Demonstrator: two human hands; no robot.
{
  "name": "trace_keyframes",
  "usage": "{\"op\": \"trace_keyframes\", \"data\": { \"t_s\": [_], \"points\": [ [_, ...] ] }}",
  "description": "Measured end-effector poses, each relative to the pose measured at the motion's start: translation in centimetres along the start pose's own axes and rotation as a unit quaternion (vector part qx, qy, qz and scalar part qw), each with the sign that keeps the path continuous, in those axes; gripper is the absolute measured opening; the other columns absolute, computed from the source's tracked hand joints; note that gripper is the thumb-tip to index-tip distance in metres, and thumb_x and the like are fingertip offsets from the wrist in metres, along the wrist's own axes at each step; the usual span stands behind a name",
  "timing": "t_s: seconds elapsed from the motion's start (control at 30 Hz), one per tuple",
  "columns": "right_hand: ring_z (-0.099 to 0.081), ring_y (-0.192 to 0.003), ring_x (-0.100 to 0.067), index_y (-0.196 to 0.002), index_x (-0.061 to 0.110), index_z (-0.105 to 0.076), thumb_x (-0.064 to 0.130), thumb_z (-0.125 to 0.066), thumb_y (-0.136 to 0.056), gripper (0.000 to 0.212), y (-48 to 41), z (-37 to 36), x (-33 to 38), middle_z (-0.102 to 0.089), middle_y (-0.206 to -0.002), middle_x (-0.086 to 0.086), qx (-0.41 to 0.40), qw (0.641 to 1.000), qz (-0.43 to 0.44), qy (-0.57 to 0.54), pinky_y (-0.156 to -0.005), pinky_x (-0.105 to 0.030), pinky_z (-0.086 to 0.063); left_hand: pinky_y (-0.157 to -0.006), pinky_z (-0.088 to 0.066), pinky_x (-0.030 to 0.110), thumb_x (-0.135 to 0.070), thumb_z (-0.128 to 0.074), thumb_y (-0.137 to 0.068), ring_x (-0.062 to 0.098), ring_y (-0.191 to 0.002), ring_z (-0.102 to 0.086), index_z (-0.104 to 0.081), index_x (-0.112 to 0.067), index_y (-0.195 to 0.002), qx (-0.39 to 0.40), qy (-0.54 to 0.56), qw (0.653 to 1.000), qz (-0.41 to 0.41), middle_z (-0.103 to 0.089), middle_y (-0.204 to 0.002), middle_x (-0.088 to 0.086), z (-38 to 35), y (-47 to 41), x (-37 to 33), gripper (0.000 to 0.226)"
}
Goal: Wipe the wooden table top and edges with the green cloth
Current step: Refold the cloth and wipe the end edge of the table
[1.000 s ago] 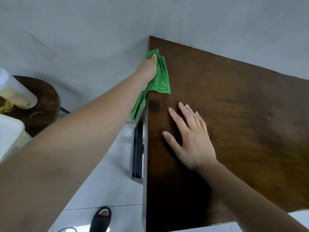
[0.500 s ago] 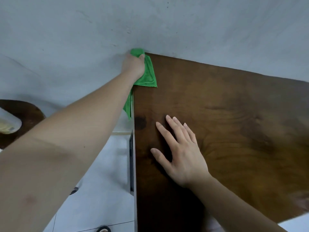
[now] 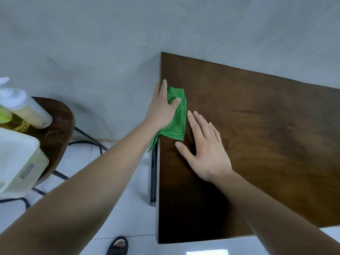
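1. At the far left, a round stool carries a white tub and a pale bottle lying tilted; a yellow-green item beside the bottle is cut off by the frame edge.
2. A grey wall runs behind the stool and meets the table's far edge.
3. The left hand lies palm down on the cloth at the table's left edge, close to the far corner. It is not clenched: the fingers are stretched flat, the thumb spread out onto the cloth, some fingertips reaching past the cloth along the table edge. The hand presses the cloth rather than gripping it.
4. The cloth is green and folded. Most of it lies on the table top, and its near corner hangs over the left edge, below the wrist.
5. The right hand rests flat on the bare wood just beside the cloth, fingers spread and straight, holding nothing. Its index fingertip is next to the cloth's right edge; whether it touches is unclear.
6. A dark metal table frame shows under the left edge.
7. Below, on the pale tiled floor, a foot in a black sandal stands near the table's near corner.
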State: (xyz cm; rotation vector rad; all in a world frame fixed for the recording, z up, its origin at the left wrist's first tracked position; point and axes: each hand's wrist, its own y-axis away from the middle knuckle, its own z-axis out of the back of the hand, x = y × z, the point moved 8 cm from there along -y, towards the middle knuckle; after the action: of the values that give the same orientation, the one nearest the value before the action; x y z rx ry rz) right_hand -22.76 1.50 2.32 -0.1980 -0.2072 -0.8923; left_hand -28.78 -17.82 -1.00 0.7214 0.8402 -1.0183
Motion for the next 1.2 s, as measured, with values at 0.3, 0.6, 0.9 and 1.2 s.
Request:
{"op": "trace_keyframes", "data": {
  "t_s": [0.3,0.6,0.9,1.2],
  "points": [
    [-0.012,-0.172,-0.016,-0.178,0.034,-0.02,0.073,-0.022,-0.114,0.075,0.3,0.6,0.2,-0.024,-0.184,0.001,-0.004,0.998,-0.017,-0.064,-0.139,-0.051,-0.01,-0.126,-0.012,0.014,-0.035,-0.065,-0.113,-0.012,-0.166,0.001,-0.014,-0.043,-0.178,0.012,0.112,0.993,-0.043,0.01,-0.184,-0.027,-2.8,17.8,3.3,0.084],
    [-0.016,-0.171,-0.021,-0.175,0.034,-0.032,0.076,-0.019,-0.112,0.076,0.5,0.4,0.3,-0.028,-0.183,-0.001,-0.006,0.999,-0.027,-0.039,-0.139,-0.049,-0.011,-0.12,-0.016,0.008,-0.044,-0.065,-0.103,-0.02,-0.162,0.0,-0.021,-0.045,-0.177,0.025,0.142,0.988,-0.06,0.012,-0.18,-0.038,-3.6,26.1,3.8,0.086],
    [-0.021,-0.169,-0.019,-0.173,0.029,-0.036,0.067,-0.022,-0.117,0.069,0.2,0.3,-0.6,-0.033,-0.181,-0.003,-0.032,0.998,-0.027,-0.049,-0.139,-0.045,-0.014,-0.13,-0.014,0.024,-0.034,-0.069,-0.111,0.0,-0.169,-0.006,-0.023,-0.046,-0.176,0.034,0.127,0.991,-0.034,0.006,-0.186,-0.02,-2.0,15.2,2.4,0.081],
    [-0.013,-0.171,-0.011,-0.174,0.03,-0.033,0.069,-0.02,-0.117,0.07,0.0,-0.1,-0.8,-0.028,-0.182,0.005,-0.022,0.999,-0.028,-0.016,-0.139,-0.043,-0.012,-0.138,-0.02,0.042,-0.032,-0.068,-0.111,0.015,-0.173,-0.011,-0.026,-0.039,-0.177,0.041,0.111,0.993,-0.022,0.007,-0.188,-0.011,0.6,-2.3,0.0,0.078]
  ]
}}
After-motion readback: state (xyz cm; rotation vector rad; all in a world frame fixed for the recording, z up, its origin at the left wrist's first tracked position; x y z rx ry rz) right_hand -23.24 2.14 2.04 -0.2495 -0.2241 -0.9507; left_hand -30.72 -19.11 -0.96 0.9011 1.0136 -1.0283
